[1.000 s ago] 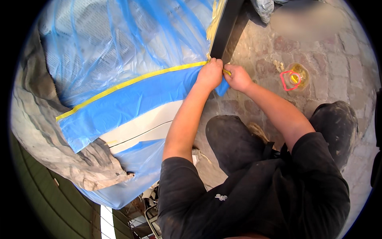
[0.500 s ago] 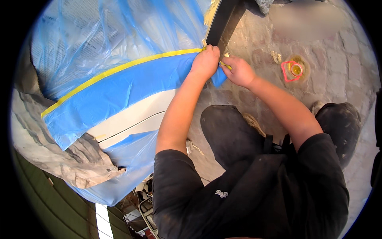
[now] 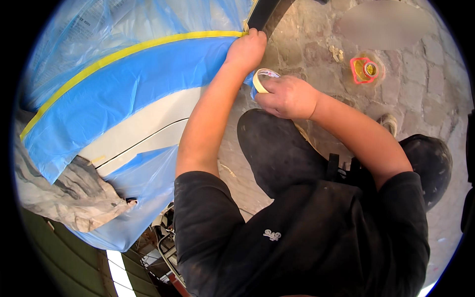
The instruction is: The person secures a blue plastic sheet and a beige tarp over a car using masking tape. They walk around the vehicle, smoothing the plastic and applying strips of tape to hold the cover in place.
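Observation:
A strip of yellow masking tape (image 3: 133, 48) curves across the panel, with a band of blue masking film (image 3: 133, 81) hanging below it. My left hand (image 3: 247, 50) is closed at the strip's right end, beside a dark edge piece (image 3: 263, 15); its fingertips are partly hidden. My right hand (image 3: 291, 95) grips a roll of masking tape (image 3: 259, 82), its round core facing up. A bit of blue film shows between the roll and my left wrist. Beneath the film band lies a bare white panel (image 3: 143, 121) with a dark seam.
Clear bluish plastic sheeting (image 3: 163, 17) covers the surface above the tape. A stained grey cloth (image 3: 74, 198) drapes at the lower left. On the paving stones (image 3: 415, 74) to the right stands a red-edged container of yellow liquid (image 3: 362, 71). My knee (image 3: 262, 148) is close below my right hand.
My right hand has moved down from the strip's end and turned, so the tape roll now shows. My left hand stays at the strip's end. The whole view has shifted slightly.

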A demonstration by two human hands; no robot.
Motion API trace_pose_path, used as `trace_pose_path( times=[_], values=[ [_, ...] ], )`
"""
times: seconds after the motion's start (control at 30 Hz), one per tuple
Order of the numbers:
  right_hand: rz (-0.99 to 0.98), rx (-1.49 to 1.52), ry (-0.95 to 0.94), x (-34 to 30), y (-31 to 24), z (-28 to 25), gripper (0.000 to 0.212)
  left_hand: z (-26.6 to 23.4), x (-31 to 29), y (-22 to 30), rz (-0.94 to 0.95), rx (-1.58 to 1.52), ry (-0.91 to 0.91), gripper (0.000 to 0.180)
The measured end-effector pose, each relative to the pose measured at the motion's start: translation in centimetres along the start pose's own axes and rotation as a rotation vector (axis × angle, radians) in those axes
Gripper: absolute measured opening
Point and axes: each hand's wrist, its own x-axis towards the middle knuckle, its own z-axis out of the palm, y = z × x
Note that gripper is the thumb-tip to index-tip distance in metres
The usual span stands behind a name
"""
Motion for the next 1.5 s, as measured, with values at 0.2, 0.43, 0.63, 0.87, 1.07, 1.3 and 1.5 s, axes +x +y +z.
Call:
trace_pose_path(
  times=[0.2, 0.43, 0.63, 0.87, 1.07, 1.3, 1.5],
  values=[
    [-0.083, 0.125, -0.339, 3.3, -5.7, -1.2, 0.009, 0.1, -0.3, 0.0, -0.017, 0.016, 0.007, 0.017],
    [0.736, -0.251, -1.030, -2.5, 4.8, 3.1, 0.017, 0.3, -1.0, 0.3, 0.044, -0.049, 0.007, 0.031],
    [0.955, -0.222, -0.914, -8.5, 9.0, 5.1, 0.028, 1.2, -1.2, 1.3, 0.030, 0.027, -0.008, 0.044],
    [1.231, 0.494, 0.425, -0.3, 11.4, 6.8, 0.047, 0.2, -5.1, 2.5, -0.032, -0.105, -0.126, 0.031],
    [0.759, 0.298, 0.581, 3.2, 11.6, 8.3, 0.050, 2.4, -10.3, 5.6, -0.030, -0.611, -0.038, 0.036],
    [0.966, 0.525, 0.696, 3.9, 14.4, 10.8, 0.045, 3.6, -11.1, 7.3, -0.143, -0.812, -0.361, 0.038],
    [1.184, 0.942, 0.648, 3.3, 15.3, 10.8, 0.041, 4.5, -10.9, 7.1, -0.133, -0.839, -0.200, 0.041]
  ],
)
